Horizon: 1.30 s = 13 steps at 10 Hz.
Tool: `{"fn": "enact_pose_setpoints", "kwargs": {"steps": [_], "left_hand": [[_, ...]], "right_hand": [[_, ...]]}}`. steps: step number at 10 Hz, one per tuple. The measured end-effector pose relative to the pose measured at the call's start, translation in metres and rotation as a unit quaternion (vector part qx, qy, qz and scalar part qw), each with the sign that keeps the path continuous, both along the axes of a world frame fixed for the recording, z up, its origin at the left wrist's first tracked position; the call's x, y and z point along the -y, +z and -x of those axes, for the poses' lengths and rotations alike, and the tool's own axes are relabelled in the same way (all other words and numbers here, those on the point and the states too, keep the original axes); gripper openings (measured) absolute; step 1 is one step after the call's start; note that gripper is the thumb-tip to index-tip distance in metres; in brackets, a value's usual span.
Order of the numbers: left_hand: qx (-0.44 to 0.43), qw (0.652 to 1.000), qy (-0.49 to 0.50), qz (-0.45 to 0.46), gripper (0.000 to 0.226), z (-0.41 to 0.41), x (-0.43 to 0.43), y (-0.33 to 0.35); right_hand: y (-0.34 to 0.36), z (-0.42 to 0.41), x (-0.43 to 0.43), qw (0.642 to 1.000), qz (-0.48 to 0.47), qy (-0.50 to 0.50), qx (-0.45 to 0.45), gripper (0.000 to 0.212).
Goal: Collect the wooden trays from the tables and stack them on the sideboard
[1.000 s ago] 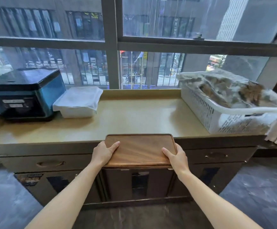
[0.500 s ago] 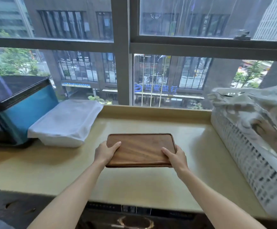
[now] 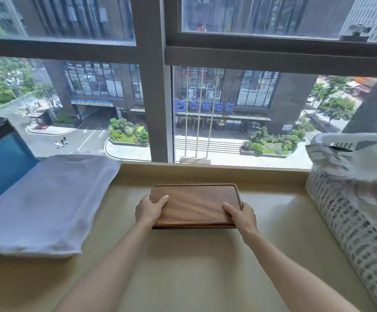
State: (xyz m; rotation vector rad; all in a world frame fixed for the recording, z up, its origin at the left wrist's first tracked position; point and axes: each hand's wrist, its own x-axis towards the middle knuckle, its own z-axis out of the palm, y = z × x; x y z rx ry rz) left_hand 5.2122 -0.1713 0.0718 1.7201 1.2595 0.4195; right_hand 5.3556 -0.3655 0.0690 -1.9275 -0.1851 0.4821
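Note:
A dark wooden tray (image 3: pixel 195 203), seemingly more than one layer thick at its front edge, is over the back middle of the beige sideboard top (image 3: pixel 183 266), near the window ledge. My left hand (image 3: pixel 148 210) grips its near left corner, thumb on top. My right hand (image 3: pixel 241 214) grips its near right corner the same way. I cannot tell whether the tray rests on the top or hovers just above it.
A white covered container (image 3: pixel 45 203) lies to the left, with a blue and black appliance (image 3: pixel 0 161) behind it. A white plastic basket (image 3: pixel 354 233) draped with cloth stands on the right. The window (image 3: pixel 158 97) closes off the back.
I have stepped closer and both hands have carried the tray from the sideboard's front edge to its back middle, near the window.

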Motion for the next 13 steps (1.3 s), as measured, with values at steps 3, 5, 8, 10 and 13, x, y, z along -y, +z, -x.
{"fn": "enact_pose_setpoints", "kwargs": {"steps": [3, 5, 8, 10, 13], "left_hand": [[-0.031, 0.999, -0.018, 0.012, 0.043, -0.061, -0.038, -0.017], [-0.061, 0.998, -0.018, 0.010, 0.055, -0.077, -0.051, -0.027], [-0.087, 0.996, -0.027, -0.012, 0.059, -0.080, -0.065, -0.035], [-0.139, 0.987, -0.059, -0.051, 0.062, -0.080, -0.069, -0.039], [-0.249, 0.952, -0.107, -0.142, 0.068, -0.077, -0.067, -0.023]], "right_hand": [[-0.019, -0.049, -0.033, 0.998, 0.026, -0.057, -0.032, 0.039], [-0.026, -0.061, -0.042, 0.995, 0.011, -0.082, -0.053, 0.030], [-0.029, -0.066, -0.054, 0.996, 0.053, -0.071, -0.007, 0.036], [-0.028, -0.077, -0.056, 0.982, 0.189, -0.031, -0.007, 0.050], [-0.011, -0.068, -0.060, 0.964, 0.256, 0.041, 0.056, 0.070]]}}
